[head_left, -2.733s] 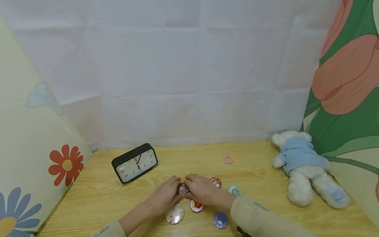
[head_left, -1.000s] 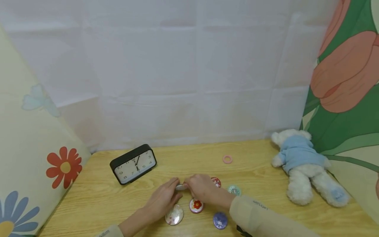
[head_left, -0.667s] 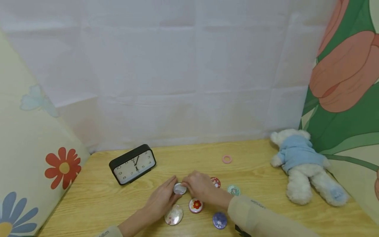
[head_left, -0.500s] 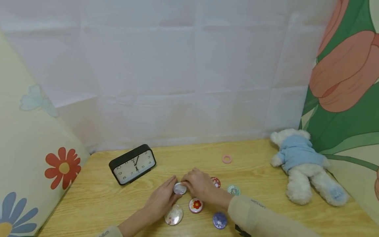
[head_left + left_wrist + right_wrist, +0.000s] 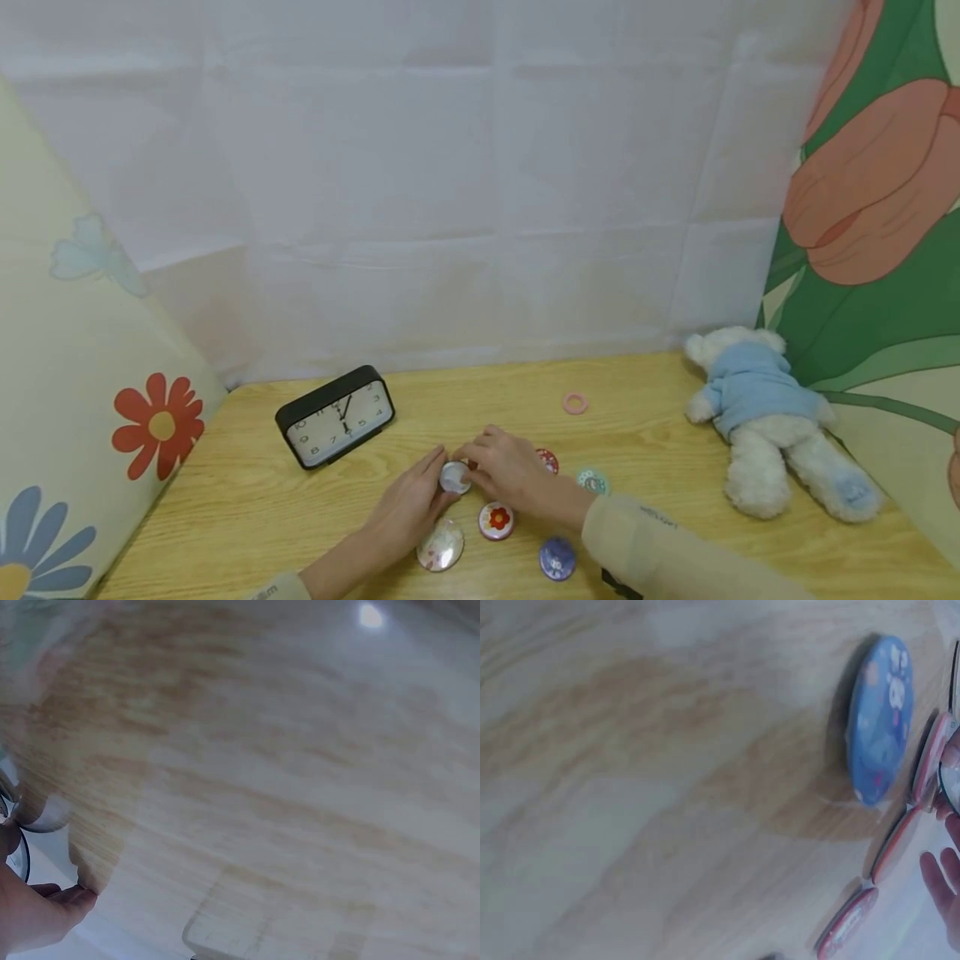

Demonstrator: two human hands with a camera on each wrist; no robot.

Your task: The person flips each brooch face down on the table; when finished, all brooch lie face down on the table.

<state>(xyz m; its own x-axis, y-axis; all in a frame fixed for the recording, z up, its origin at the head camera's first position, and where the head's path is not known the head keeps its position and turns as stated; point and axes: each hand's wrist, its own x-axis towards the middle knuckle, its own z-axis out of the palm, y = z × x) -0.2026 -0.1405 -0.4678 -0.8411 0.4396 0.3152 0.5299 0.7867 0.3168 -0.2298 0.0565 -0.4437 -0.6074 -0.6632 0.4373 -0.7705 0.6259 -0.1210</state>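
Observation:
In the head view, my left hand (image 5: 405, 504) holds a small round badge (image 5: 454, 477) by its left side, thumb below and fingers above. Its silvery plain side faces up. My right hand (image 5: 510, 473) pinches the same badge at its right edge; some fingers stand away from it in the right wrist view. Just below the hands lie a pale glittery badge (image 5: 440, 546) and a white badge with a red flower (image 5: 497, 521). A red badge (image 5: 547, 461) is partly behind my right hand. Only part of the left hand (image 5: 37, 919) shows in the left wrist view.
A teal badge (image 5: 592, 482) and a purple-blue badge (image 5: 557, 558) lie on the wooden table (image 5: 225, 500) near my right forearm. Farther back are a pink ring (image 5: 575, 403), a black clock (image 5: 337, 417) at left and a teddy bear in a blue top (image 5: 761, 400) at right.
The badge showed a dark, colourful face earlier; it was turned over between my hands and now shows its silvery side. Since then my right fingers have shifted slightly along its edge.

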